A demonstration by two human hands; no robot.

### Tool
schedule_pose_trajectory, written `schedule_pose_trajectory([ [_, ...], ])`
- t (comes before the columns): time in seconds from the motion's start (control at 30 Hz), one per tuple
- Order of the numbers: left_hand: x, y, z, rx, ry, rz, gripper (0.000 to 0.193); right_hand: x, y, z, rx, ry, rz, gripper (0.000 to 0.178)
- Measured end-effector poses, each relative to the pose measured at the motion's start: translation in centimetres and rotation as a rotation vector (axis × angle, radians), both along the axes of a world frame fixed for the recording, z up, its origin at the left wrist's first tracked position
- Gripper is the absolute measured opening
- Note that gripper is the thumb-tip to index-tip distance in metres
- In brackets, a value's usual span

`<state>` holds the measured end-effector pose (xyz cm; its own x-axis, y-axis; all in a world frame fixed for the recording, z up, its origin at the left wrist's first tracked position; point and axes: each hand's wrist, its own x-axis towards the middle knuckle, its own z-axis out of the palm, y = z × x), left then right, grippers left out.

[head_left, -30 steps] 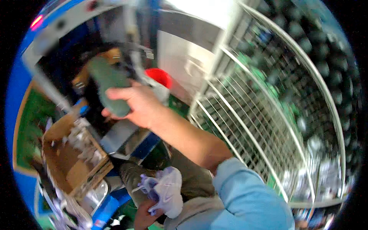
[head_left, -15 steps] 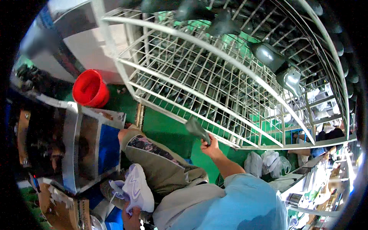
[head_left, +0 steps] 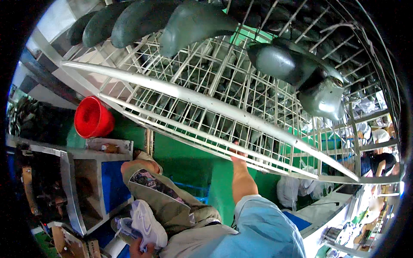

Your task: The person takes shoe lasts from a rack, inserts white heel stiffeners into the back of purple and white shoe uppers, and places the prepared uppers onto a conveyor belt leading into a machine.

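A white and lavender sneaker with loose laces is at the lower left, beside my thigh. My left hand is closed on it at its lower end. My right arm stretches forward to a white wire rack, and my right hand is inside its lower part, behind the bars. The bars hide most of its fingers, so I cannot make out whether it holds anything. Dark shoe lasts crowd the rack's shelves. On the upper shelf, closer to me, a glossy dark last lies next to another last.
A red bucket stands on the green floor at the left. Nearer is a metal-framed stand with a blue panel. Clear plastic bags sit right of my arm, near a bench. Another person is at the far right.
My right hand has moved forward from outside the rack into its lower shelf; the dark shoe last it held no longer shows plainly. The rack appears closer. My left hand still holds the sneaker.
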<state>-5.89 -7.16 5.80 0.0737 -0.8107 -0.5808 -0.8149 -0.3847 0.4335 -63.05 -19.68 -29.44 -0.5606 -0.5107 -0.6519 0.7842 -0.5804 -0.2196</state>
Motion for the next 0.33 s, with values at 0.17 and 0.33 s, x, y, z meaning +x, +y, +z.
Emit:
schedule_pose_trajectory([
  [0.17,-2.0,0.9,4.1,-0.148,0.14,0.257,0.05,1.0,-0.8,-2.9,-0.048,0.049,0.249,0.025],
  [0.33,0.9,8.3,10.7,-0.222,0.158,0.653,0.046,4.5,3.2,-5.6,0.072,0.23,0.993,0.027],
])
